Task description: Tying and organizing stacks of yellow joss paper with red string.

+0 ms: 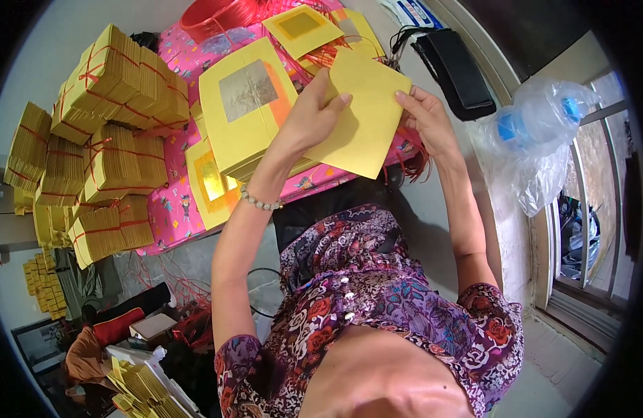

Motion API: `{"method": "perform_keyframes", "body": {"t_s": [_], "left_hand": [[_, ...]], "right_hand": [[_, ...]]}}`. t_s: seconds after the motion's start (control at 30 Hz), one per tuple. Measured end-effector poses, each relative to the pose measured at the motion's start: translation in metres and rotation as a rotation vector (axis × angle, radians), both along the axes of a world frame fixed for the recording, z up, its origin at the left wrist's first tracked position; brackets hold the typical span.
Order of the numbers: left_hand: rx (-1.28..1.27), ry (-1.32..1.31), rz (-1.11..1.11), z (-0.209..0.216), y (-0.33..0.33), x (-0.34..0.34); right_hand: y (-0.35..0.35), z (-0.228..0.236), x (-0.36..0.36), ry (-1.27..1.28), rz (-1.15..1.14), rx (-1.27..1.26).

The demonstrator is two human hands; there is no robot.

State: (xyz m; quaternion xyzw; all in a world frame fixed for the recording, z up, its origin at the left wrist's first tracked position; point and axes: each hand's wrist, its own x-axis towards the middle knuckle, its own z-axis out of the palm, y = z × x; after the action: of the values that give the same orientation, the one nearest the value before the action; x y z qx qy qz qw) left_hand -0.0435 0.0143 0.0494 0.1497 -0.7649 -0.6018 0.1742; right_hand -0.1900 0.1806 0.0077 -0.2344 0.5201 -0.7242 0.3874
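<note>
Above the near edge of the table, I hold a yellow sheet of joss paper (367, 111) tilted between both hands; whether it is one sheet or a few I cannot tell. My left hand (311, 115) grips its left edge, the thumb lying on top. At the upper right corner, my right hand (429, 118) pinches it between thumb and fingers. Close to my left forearm stands a thick stack of joss paper (231, 139), its top sheet bearing a silver patch and an orange band. Part of that stack is hidden behind my left arm.
Bundles of yellow paper (119, 90) tied with red string are piled at the left. A pink patterned cloth (169, 216) covers the table. A roll of red string (213, 21) lies at the back. On the right are a black case (457, 73) and a bagged plastic bottle (537, 122).
</note>
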Motion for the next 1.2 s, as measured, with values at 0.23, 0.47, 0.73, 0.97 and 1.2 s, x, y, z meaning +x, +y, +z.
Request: {"method": "perform_keyframes", "body": {"t_s": [0.23,0.47,0.73,0.97,1.2], "left_hand": [[-0.239,-0.104,-0.074,0.005,-0.007,-0.018],[-0.754,0.305,0.302,0.013,0.021,-0.006],[-0.785,0.264,0.083,-0.1,0.092,0.048],[-0.824,-0.027,0.046,-0.14,0.092,0.056],[-0.866,-0.013,0.134,-0.142,0.077,0.029]], "right_hand": [[0.004,-0.007,-0.023,0.228,0.059,0.078],[0.005,-0.059,-0.039,0.074,-0.23,0.151],[-0.015,-0.099,-0.019,0.103,-0.211,0.188],[-0.022,-0.113,-0.021,0.252,-0.271,0.311],[-0.025,-0.125,-0.02,0.258,-0.327,0.34]]}}
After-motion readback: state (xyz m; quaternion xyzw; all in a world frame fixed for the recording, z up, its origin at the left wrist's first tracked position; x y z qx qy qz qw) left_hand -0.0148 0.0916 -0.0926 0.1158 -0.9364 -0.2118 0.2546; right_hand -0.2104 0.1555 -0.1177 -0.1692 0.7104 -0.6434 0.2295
